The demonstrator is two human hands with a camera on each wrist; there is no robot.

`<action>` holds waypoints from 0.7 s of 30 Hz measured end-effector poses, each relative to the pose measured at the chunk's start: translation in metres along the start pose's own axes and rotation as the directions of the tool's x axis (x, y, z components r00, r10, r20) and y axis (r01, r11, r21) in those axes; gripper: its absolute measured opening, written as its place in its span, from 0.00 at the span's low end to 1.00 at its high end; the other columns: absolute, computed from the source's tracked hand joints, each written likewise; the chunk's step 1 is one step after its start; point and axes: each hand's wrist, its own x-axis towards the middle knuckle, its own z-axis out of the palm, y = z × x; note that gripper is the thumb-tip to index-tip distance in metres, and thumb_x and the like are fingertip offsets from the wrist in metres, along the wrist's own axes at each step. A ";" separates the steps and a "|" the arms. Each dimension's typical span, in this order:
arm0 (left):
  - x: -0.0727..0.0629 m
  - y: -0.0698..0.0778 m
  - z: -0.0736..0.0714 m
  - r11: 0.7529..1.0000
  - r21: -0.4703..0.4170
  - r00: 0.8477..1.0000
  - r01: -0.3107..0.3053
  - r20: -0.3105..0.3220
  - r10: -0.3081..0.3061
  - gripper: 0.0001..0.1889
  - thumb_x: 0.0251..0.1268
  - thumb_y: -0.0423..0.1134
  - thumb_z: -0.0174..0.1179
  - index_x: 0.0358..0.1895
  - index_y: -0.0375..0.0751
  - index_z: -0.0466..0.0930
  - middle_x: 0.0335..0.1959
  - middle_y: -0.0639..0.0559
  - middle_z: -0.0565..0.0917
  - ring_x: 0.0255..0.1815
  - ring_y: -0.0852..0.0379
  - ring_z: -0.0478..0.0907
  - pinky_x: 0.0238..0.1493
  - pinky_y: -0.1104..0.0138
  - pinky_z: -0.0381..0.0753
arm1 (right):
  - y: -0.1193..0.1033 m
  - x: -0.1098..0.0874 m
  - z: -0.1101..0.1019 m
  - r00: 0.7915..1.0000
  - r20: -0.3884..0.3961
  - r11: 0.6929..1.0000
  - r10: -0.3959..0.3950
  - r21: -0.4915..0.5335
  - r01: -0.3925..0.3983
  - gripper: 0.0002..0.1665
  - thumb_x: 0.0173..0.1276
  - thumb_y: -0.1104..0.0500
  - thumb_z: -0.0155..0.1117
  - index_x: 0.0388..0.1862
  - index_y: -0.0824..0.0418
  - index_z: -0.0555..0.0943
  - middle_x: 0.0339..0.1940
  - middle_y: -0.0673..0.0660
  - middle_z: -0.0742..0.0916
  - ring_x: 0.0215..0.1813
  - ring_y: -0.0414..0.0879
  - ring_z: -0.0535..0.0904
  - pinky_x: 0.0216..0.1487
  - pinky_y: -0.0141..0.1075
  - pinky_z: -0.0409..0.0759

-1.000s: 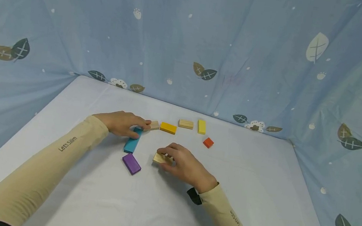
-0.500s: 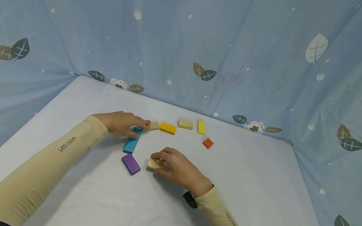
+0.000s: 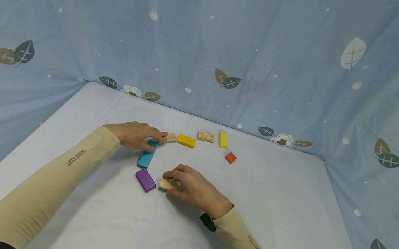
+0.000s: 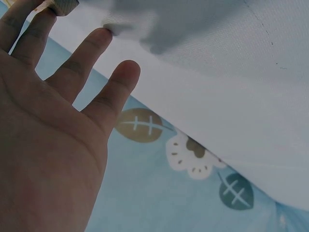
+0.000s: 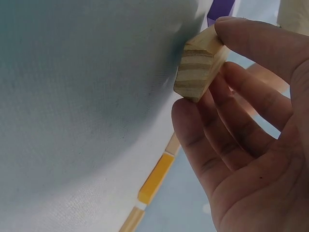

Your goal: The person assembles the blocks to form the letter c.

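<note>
Right hand [image 3: 193, 187] is pinching a pale oblong wooden block [image 3: 164, 184]. Unclenched left hand [image 3: 136, 135] is seemingly steadying a blue wooden oblong [image 3: 145, 159].

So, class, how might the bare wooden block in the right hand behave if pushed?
The bare wooden block is probably stiff: the right hand pinches it without visible bending. Its unpainted grain suggests fair grip. Flat faces should make it slide, not roll.
</note>
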 end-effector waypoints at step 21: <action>-0.001 0.002 -0.002 1.000 -0.004 1.000 -0.008 -0.002 0.008 0.28 0.73 0.43 0.62 0.74 0.47 0.72 0.79 0.55 0.62 0.77 0.38 0.60 0.74 0.40 0.58 | -0.009 -0.004 0.010 0.999 0.033 1.000 -0.018 -0.006 0.018 0.25 0.66 0.51 0.75 0.60 0.54 0.83 0.49 0.47 0.84 0.46 0.34 0.76 0.52 0.23 0.76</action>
